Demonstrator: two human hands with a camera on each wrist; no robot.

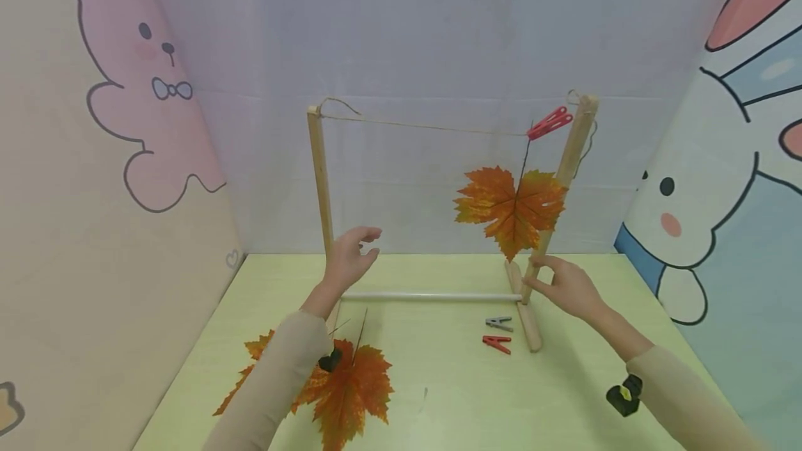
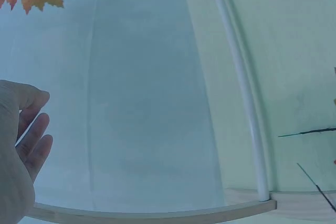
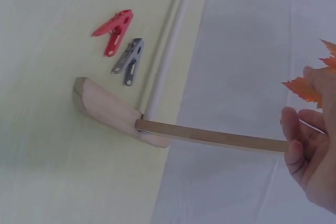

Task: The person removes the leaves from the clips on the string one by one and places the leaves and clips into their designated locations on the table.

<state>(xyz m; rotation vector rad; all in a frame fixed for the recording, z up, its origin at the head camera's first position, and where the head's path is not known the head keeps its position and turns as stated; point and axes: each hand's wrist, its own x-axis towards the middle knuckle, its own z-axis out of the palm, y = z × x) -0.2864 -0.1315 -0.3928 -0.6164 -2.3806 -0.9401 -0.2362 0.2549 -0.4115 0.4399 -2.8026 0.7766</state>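
Observation:
A wooden stand has a left post (image 1: 321,179), a right post (image 1: 572,148) and a string (image 1: 426,126) tied between their tops. From the string's right end, a red clothespin (image 1: 550,122) holds an orange artificial maple leaf (image 1: 532,204) by its stem. My left hand (image 1: 351,256), fingers loosely bent around nothing, is beside the lower left post. My right hand (image 1: 567,287) is at the lower right post, thumb and forefinger spread and overlapping it, just below the leaf. In the right wrist view, fingers (image 3: 295,153) cover part of that post.
Below, a white rod (image 1: 432,296) joins the stand's feet. A grey clothespin (image 1: 499,323) and another red clothespin (image 1: 497,344) lie near the right foot (image 1: 529,329). More maple leaves (image 1: 351,392) lie at the front left of the table, partly under my left sleeve (image 1: 276,374).

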